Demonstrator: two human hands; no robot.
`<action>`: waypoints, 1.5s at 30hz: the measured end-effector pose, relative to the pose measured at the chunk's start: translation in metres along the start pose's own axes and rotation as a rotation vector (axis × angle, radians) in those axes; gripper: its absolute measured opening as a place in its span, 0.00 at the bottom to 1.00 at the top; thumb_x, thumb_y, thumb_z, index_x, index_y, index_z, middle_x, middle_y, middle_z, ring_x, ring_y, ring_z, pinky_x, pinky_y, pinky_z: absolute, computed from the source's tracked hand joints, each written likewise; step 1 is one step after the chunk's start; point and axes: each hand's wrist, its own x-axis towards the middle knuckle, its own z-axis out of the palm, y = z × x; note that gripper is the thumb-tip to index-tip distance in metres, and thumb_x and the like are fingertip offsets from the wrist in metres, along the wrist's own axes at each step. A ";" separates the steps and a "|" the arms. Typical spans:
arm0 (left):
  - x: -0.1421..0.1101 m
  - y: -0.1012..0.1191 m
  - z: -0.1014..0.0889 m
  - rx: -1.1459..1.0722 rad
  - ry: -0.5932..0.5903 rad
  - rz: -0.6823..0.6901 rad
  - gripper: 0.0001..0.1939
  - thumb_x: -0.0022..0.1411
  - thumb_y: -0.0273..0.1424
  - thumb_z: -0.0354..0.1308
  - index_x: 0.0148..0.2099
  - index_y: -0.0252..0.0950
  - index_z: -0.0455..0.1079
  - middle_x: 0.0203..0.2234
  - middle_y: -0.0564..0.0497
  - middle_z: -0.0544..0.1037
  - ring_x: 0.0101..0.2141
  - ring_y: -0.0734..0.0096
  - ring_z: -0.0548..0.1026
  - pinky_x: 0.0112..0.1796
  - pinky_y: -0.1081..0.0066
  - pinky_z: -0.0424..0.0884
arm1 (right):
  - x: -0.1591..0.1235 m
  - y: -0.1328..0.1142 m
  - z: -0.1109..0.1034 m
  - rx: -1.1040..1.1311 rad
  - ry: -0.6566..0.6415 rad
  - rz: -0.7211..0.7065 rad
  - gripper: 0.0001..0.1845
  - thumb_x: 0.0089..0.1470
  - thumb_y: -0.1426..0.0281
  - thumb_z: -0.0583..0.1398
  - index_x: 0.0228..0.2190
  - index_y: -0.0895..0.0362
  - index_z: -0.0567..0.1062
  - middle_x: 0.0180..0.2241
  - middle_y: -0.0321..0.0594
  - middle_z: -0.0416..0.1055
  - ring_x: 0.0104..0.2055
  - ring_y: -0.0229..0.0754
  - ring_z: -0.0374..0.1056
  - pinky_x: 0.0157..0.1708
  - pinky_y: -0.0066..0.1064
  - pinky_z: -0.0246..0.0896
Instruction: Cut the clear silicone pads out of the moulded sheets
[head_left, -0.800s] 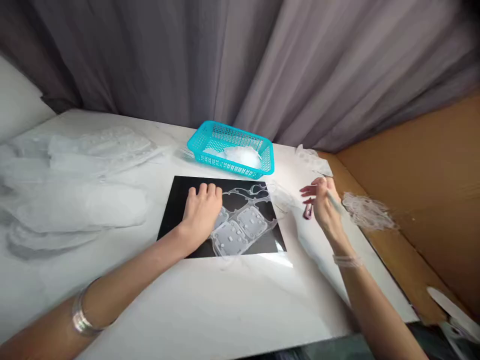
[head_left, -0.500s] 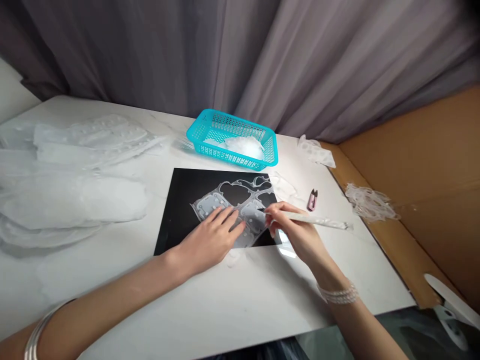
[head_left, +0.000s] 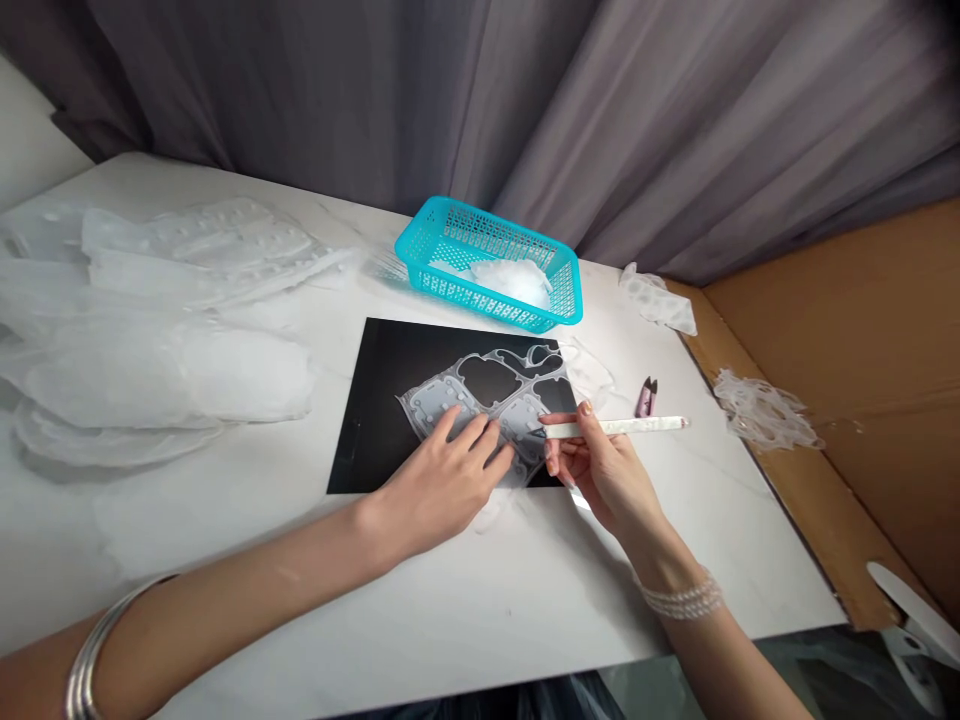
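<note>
My left hand (head_left: 442, 480) lies with spread fingers on a clear moulded plastic sheet (head_left: 457, 405), pressing it down on a black board (head_left: 364, 420). The sheet has several studded pads joined by thin strips, with cut-out gaps showing the black beneath. My right hand (head_left: 600, 465) grips a slim white pen-shaped tool (head_left: 619, 426) between fingers and thumb. The tool's dark tip sits at the sheet's right part, close to a pad. Part of the sheet is hidden under both hands.
A turquoise mesh basket (head_left: 480, 298) holding clear plastic scraps stands beyond the board. Small pink snips (head_left: 646, 397) lie to the right. A large stack of clear moulded sheets (head_left: 157, 340) covers the white marble table's (head_left: 487, 590) left side. Cardboard (head_left: 825, 330) walls the right.
My left hand has moved from the black board onto the plastic sheet. My right hand has come in from the right with the white tool, its tip now at the sheet.
</note>
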 end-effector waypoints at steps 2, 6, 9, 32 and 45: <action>0.000 0.001 -0.001 0.001 0.004 0.006 0.20 0.68 0.26 0.44 0.59 0.30 0.63 0.58 0.36 0.69 0.58 0.51 0.66 0.57 0.48 0.61 | -0.001 0.001 -0.001 -0.005 -0.025 -0.009 0.19 0.57 0.55 0.62 0.35 0.60 0.79 0.21 0.39 0.72 0.22 0.36 0.68 0.18 0.24 0.59; -0.001 0.001 -0.004 -0.008 -0.008 0.010 0.20 0.68 0.25 0.43 0.59 0.30 0.64 0.56 0.37 0.70 0.57 0.52 0.67 0.57 0.49 0.61 | -0.006 0.005 0.000 -0.143 -0.015 -0.087 0.13 0.55 0.61 0.65 0.36 0.58 0.79 0.26 0.39 0.74 0.26 0.37 0.70 0.24 0.27 0.66; -0.001 0.002 -0.006 0.007 -0.014 0.014 0.20 0.68 0.25 0.43 0.59 0.29 0.63 0.56 0.36 0.70 0.56 0.50 0.68 0.56 0.50 0.61 | -0.012 0.012 0.003 -0.376 0.016 -0.224 0.11 0.58 0.62 0.62 0.37 0.57 0.78 0.26 0.38 0.73 0.27 0.37 0.69 0.28 0.30 0.67; -0.001 0.004 -0.008 0.065 -0.026 0.026 0.20 0.68 0.25 0.44 0.59 0.32 0.65 0.57 0.33 0.70 0.57 0.49 0.69 0.56 0.48 0.61 | -0.025 0.024 0.008 -1.109 -0.043 -0.704 0.08 0.63 0.74 0.53 0.36 0.55 0.72 0.29 0.41 0.72 0.27 0.39 0.66 0.27 0.31 0.62; -0.002 0.010 -0.005 0.057 -0.018 0.001 0.21 0.69 0.26 0.43 0.61 0.27 0.63 0.57 0.32 0.70 0.57 0.47 0.68 0.55 0.52 0.63 | -0.024 0.033 0.001 -1.120 -0.061 -0.849 0.11 0.63 0.76 0.54 0.42 0.54 0.75 0.31 0.42 0.72 0.30 0.40 0.68 0.30 0.32 0.67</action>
